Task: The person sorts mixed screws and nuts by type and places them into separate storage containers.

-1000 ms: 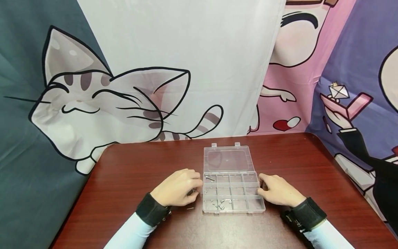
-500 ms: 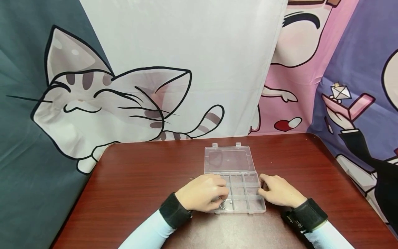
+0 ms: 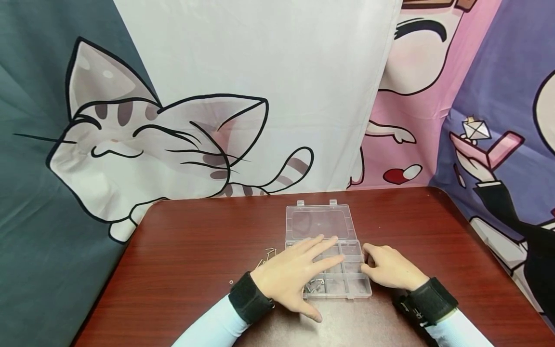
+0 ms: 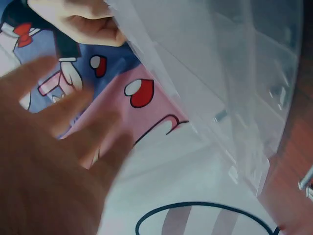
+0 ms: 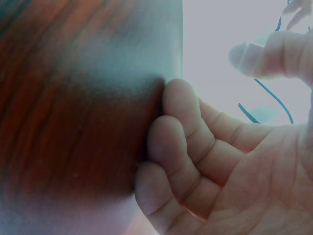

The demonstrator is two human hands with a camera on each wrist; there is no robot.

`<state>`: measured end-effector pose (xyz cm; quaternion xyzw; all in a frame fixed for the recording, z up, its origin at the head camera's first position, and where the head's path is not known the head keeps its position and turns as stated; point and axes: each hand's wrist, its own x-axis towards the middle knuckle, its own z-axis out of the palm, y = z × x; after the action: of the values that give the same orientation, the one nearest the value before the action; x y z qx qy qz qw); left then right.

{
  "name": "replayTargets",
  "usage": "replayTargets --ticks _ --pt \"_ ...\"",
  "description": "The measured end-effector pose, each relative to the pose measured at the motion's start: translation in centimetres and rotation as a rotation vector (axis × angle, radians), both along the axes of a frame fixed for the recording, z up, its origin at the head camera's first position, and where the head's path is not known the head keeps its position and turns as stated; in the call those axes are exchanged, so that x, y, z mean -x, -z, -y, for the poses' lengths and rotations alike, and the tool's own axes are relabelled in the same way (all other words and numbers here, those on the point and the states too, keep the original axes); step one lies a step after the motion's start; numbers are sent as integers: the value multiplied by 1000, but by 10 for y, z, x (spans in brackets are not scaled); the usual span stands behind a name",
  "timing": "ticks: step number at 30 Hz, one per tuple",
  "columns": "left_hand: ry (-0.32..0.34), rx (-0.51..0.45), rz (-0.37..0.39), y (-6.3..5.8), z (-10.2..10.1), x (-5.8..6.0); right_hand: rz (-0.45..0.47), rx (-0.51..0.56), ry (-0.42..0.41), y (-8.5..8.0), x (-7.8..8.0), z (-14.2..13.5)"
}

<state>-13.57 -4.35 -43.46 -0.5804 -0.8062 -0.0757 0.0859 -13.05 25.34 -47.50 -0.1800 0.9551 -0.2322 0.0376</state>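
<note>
A clear plastic compartment box point(image 3: 359, 286) lies on the table with its lid point(image 3: 321, 221) folded back. My left hand point(image 3: 288, 277) hovers over its left compartments, fingers spread and nothing held; in the left wrist view its fingers point(image 4: 110, 134) are blurred. Small screws point(image 3: 314, 286) lie in a front compartment. At the box's right edge, my right hand point(image 3: 388, 265) grips the side between thumb and index finger. In the right wrist view the other fingers point(image 5: 166, 137) are curled against the table. My left hand hides the box's left side.
Loose screws point(image 3: 270, 252) lie on the brown table point(image 3: 208, 231) left of the box, partly hidden by my left hand. A small nut or washer point(image 3: 231, 282) lies farther left. A printed cartoon cloth point(image 3: 260, 58) hangs behind the table.
My left hand has moved right from beside the box to above it, and its bent fingers have spread. Screws left of the box now show. My right hand has stayed at the edge.
</note>
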Motion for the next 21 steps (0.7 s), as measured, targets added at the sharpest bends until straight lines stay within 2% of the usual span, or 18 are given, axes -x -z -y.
replayTargets --ticks 3,12,16,21 --pt "-46 36 30 -1 3 -4 8 -2 4 -1 0 0" --pt "-96 28 42 -3 16 -4 17 5 7 -1 -1 -1" --pt "-128 2 52 -1 34 -1 15 -7 13 0 0 -1" --pt "-180 -45 71 3 69 3 -3 -12 12 1 1 -1"
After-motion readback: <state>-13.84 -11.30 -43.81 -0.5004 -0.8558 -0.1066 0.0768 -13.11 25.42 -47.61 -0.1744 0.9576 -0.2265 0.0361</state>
